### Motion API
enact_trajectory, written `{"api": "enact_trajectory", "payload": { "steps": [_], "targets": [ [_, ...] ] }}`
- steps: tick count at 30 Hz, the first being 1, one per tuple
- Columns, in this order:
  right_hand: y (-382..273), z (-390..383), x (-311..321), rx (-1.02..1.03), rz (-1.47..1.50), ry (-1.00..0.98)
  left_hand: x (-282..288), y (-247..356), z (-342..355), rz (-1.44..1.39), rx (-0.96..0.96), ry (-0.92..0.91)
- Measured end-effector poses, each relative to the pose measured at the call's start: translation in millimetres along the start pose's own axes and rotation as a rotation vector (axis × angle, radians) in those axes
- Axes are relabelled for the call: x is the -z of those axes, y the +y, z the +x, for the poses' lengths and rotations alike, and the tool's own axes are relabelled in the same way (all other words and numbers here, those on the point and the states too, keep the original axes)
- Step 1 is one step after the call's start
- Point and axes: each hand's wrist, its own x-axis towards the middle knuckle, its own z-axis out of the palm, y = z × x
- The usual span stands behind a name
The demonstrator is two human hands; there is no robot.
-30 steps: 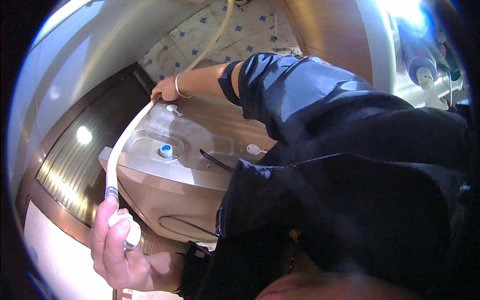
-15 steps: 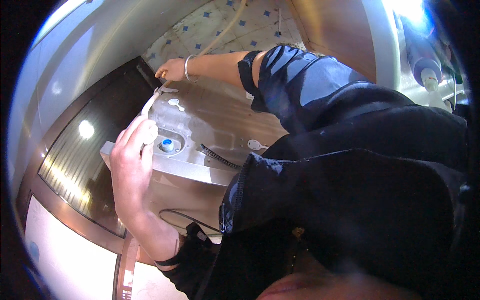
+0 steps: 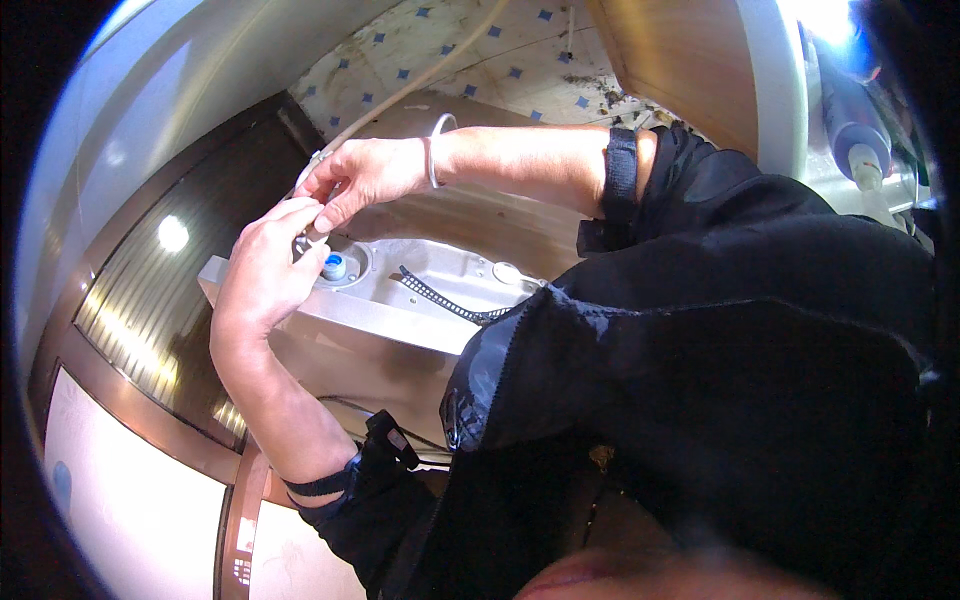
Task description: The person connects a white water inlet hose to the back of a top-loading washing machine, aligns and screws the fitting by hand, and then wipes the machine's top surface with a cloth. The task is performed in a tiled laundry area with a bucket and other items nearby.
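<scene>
Hose (image 3: 418, 84) handled with two hands beside a blue-ringed port (image 3: 334, 266).
Just beyond the port, the white fitting (image 3: 316, 236), half hidden, is held in the left hand's (image 3: 265, 262) curled fingers and pinched by the right hand (image 3: 375, 170); twisted by the hose's bend, it could be wrenched loose and dropped.
</scene>
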Motion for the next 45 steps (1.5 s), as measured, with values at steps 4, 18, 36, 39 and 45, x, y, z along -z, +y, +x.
{"api": "enact_trajectory", "payload": {
  "steps": [4, 18, 36, 39, 45],
  "targets": [
    [-1, 7, -3, -0.101, -0.022, 0.037, -5, 0, -2, 0.096, 0.038, 0.124],
    [-30, 34, -2, 0.28, -0.965, -0.461, -10, -7, -33, 0.011, -0.069, 0.636],
    [6, -16, -18, 0.489, -0.909, -0.137, -56, -33, -44, 0.168, -0.168, 0.975],
    [-1, -8, -14, 0.49, -1.098, -0.274, -58, -34, -43, 0.172, -0.161, 0.97],
    [5, -3, -22, 0.529, -1.003, -0.176, -50, -29, -43, 0.197, -0.177, 0.893]
  ]
}}
